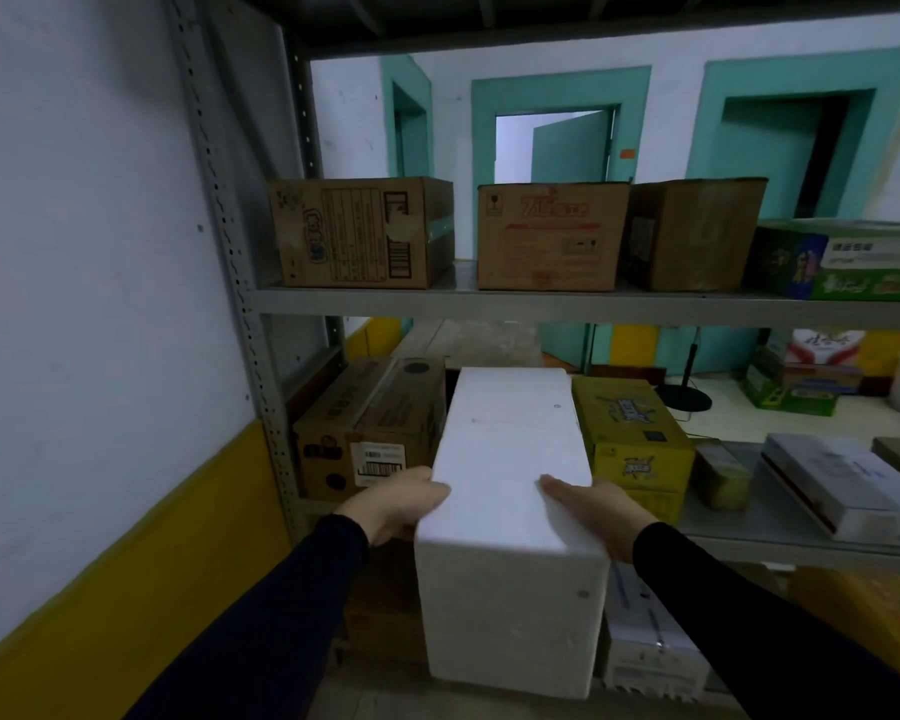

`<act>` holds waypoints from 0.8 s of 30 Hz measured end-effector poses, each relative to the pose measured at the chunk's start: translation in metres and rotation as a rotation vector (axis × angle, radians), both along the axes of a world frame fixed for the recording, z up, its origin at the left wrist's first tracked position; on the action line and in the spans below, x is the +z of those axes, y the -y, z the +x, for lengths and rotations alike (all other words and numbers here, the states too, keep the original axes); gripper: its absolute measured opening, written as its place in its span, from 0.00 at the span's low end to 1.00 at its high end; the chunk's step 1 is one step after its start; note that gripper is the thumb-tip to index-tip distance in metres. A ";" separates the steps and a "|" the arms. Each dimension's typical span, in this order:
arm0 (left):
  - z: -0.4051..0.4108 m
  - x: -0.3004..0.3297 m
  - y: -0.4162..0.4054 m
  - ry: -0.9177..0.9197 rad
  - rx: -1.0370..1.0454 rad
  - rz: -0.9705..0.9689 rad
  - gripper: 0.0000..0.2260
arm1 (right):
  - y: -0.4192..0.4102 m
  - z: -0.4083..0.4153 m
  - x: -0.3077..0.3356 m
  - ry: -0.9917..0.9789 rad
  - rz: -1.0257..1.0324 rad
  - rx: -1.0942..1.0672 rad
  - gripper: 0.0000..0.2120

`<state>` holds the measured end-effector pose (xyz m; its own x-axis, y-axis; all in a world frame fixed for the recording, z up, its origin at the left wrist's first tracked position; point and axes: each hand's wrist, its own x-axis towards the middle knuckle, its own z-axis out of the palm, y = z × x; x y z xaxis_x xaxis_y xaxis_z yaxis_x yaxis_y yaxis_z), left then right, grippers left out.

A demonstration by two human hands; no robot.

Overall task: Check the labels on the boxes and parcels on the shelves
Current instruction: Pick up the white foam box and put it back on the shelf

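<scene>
Between the uprights of a grey metal shelving unit (pixel 541 302) set against a white wall with a yellow lower band, a long white foam box (pixel 510 491) sticks out past the front edge of the middle shelf, its far end still among the other boxes. Both hands hold it: the left hand (pixel 396 504) grips the left side with the thumb on the top edge, and the right hand (pixel 593 506) presses flat against the right side with the thumb lying on top. Beside it on the left sits a brown carton (pixel 370 423) carrying a white barcode label (pixel 378 464), its print too small to read; on the right sits a yellow carton (pixel 632 439) with blurred lettering. Further right lie a small tan packet (pixel 720 483) and a flat white box (pixel 842 483). On the upper shelf stand a brown carton with a printed table and barcode (pixel 359 232), a carton with red print (pixel 549 236) that cannot be made out, a plain brown carton (pixel 692 233) and a green box (pixel 842 262) cut off by the right edge. Behind the shelves the room shows teal door frames (pixel 559 85) and an open teal door. Below the middle shelf a white package (pixel 645 652) is half hidden behind the foam box and the right sleeve.
</scene>
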<state>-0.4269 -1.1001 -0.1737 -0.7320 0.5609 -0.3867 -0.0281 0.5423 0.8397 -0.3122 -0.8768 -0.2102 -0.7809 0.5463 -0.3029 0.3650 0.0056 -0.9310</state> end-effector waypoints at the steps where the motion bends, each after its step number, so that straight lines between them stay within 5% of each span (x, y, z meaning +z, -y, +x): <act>1: 0.002 0.001 0.000 -0.022 -0.009 -0.010 0.16 | 0.000 0.000 0.000 0.000 0.012 -0.003 0.34; 11: -0.004 0.002 0.001 0.026 0.075 0.122 0.15 | -0.007 0.007 0.006 -0.007 -0.032 -0.030 0.31; 15: -0.017 -0.008 0.019 0.031 0.287 0.098 0.24 | -0.010 0.022 0.027 -0.015 -0.308 0.046 0.19; 19: -0.031 -0.021 0.053 0.210 0.313 0.100 0.33 | -0.015 0.026 0.029 -0.117 -0.556 0.041 0.20; 24: -0.039 -0.020 0.061 0.316 0.365 0.267 0.26 | -0.017 0.015 0.024 -0.024 -0.343 0.054 0.25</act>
